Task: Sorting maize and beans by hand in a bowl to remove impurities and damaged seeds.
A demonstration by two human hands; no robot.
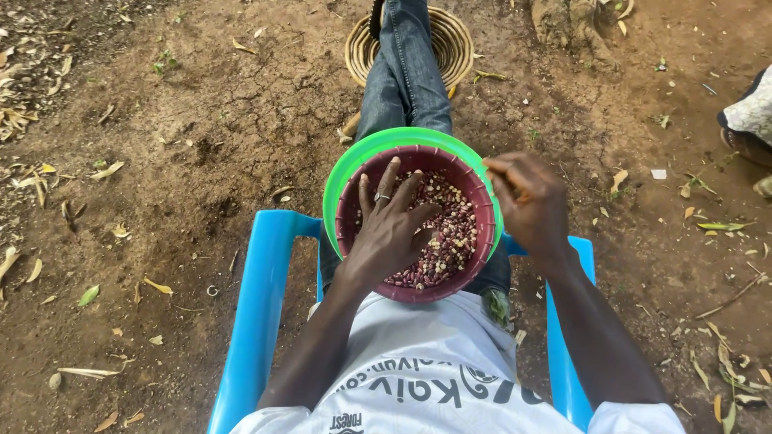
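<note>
Sorting through a heap of mixed beans was the step in hand, judged from the hand positions. The left hand [392,233] lay flat with fingers spread wide on the heap of speckled red, maroon and pale beans [452,233], holding nothing; a silver ring [381,197] showed on one finger. The right hand [531,205] hovered at the right rim of the bowls, fingers pinched close together; whether a bean was held between them could not be told.

The beans sat in a round maroon plastic bowl [482,257], itself nested inside a round bright green plastic bowl [354,165], both resting on the person's lap at centre frame. The beans filled the maroon bowl to a shallow layer.

Judgement: the next move called for a fine pinch on single beans and a light raking of the heap, keeping the nested bowls level on the lap so nothing spilled.

Counts: two hands, one ring, two bowls, beans too many to count. One blue plastic chair [261,305] framed the lap, its arms at lower left and lower right. One round woven basket tray [450,44] lay on the ground at top centre, partly under the person's jeans-clad legs [406,80]. Bare brown soil [201,137] with scattered dry leaves surrounded everything. At the far right edge, part of another person's patterned garment [752,108] showed.
</note>
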